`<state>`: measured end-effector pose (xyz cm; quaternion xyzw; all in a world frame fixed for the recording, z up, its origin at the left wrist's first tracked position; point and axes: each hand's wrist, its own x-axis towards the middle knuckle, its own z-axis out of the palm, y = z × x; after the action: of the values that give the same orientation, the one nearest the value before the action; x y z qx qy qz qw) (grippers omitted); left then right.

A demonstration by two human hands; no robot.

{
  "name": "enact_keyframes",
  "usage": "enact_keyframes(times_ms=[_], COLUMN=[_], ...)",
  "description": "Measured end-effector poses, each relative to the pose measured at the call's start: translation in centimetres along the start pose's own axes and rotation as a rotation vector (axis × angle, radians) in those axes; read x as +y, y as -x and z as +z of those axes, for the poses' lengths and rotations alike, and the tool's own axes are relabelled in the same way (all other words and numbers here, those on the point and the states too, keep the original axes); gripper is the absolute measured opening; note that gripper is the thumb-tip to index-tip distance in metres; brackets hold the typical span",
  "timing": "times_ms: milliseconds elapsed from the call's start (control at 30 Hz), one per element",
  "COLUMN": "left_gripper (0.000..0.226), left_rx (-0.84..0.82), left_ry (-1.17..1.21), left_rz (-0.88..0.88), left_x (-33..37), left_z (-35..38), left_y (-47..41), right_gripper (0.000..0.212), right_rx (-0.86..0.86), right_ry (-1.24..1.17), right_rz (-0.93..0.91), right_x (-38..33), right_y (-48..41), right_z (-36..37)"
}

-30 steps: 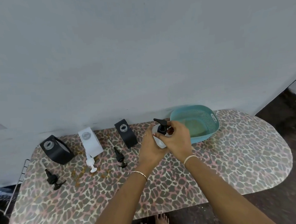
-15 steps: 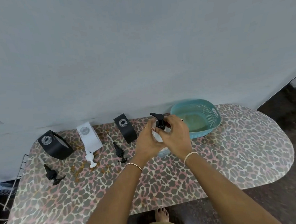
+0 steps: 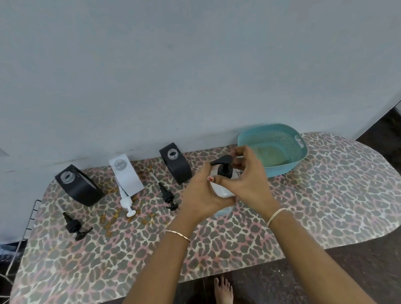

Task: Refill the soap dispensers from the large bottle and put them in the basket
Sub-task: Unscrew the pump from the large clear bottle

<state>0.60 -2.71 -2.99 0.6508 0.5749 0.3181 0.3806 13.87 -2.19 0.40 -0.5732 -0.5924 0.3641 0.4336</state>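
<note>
Your left hand (image 3: 203,193) is curled round the white soap bottle (image 3: 222,188), with the thumb across its front. The bottle stands up straight between your two hands, over the spotty table (image 3: 336,191). I cannot tell if it touches the table. Your right hand (image 3: 252,181) pinches the black pump (image 3: 223,165) on top of the bottle with bent fingers. The blue basket (image 3: 287,142) sits just behind your right hand.

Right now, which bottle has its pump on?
The white bottle in the left hand, right hand on its pump. The other three bottles stand open.
</note>
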Motion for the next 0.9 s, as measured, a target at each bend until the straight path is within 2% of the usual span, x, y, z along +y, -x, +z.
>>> enact_keyframes(times_ms=[200, 400, 567, 633, 767, 900], left_gripper=[0.084, 0.090, 0.080, 0.078, 0.081, 0.079], left_rx=[0.018, 0.063, 0.077, 0.093, 0.131, 0.167], left_ry=[0.063, 0.091, 0.086, 0.094, 0.034, 0.067], left_rz=[0.044, 0.176, 0.233, 0.252, 0.268, 0.271], left_x=[-1.9, -2.6, -3.1, -3.3, -3.5, -3.7], left_z=[1.4, 2.1, 3.0, 3.3, 3.6, 4.0], left_y=[1.2, 1.7, 1.3, 1.3, 1.0, 1.2], right_gripper=[0.040, 0.042, 0.052, 0.051, 0.044, 0.032], right_rx=[0.140, 0.050, 0.225, 0.241, 0.212, 0.035], right_ry=[-0.182, -0.313, -0.297, -0.296, -0.403, -0.459], right_rz=[-0.047, -0.138, -0.221, -0.236, -0.281, -0.338], right_x=[0.6, 2.9, 4.4, 4.9, 5.4, 6.2], right_y=[2.4, 3.2, 2.7, 2.4, 2.5, 3.0], right_z=[1.9, 2.0, 3.1, 3.1, 2.7, 2.1])
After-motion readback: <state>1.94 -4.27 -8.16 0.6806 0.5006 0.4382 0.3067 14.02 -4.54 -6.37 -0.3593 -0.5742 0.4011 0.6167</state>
